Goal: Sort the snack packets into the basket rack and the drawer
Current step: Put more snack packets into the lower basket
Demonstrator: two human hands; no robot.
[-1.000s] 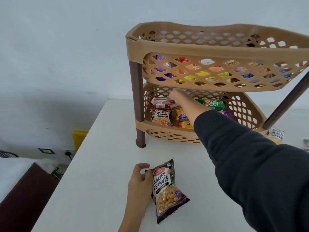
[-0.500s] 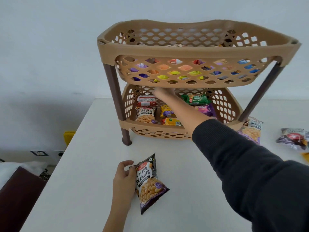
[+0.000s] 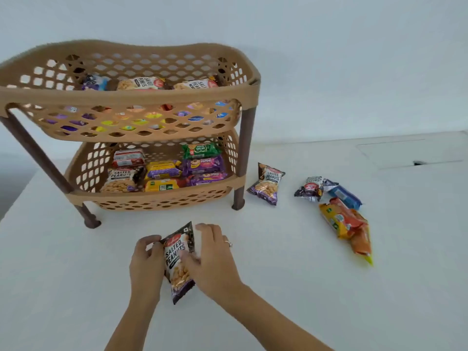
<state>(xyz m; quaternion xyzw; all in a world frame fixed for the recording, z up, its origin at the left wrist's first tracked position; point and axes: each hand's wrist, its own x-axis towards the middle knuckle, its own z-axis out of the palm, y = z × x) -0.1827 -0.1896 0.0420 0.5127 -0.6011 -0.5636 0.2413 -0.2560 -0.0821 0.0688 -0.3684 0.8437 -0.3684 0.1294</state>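
Observation:
A salted peanuts packet point(image 3: 177, 259) lies on the white table near the front. My left hand point(image 3: 145, 264) grips its left edge and my right hand point(image 3: 215, 259) grips its right side. Behind them stands the tan two-tier basket rack point(image 3: 131, 95) with brown legs. Its upper basket holds peanut packets and several coloured packets. In the lower basket point(image 3: 152, 196) lie another peanut packet, a red-white packet, and yellow, green and purple biscuit packets.
Right of the rack on the table lie a peanut packet point(image 3: 268, 184), a crumpled dark packet point(image 3: 310, 190), a blue packet point(image 3: 345, 197) and orange-yellow packets point(image 3: 348, 228). A flush panel with a notch point(image 3: 415, 154) sits at the far right. The table's left edge runs near the rack.
My right hand has come out of the lower basket and down onto the peanut packet that my left hand holds. The view has swung right, showing the loose packets.

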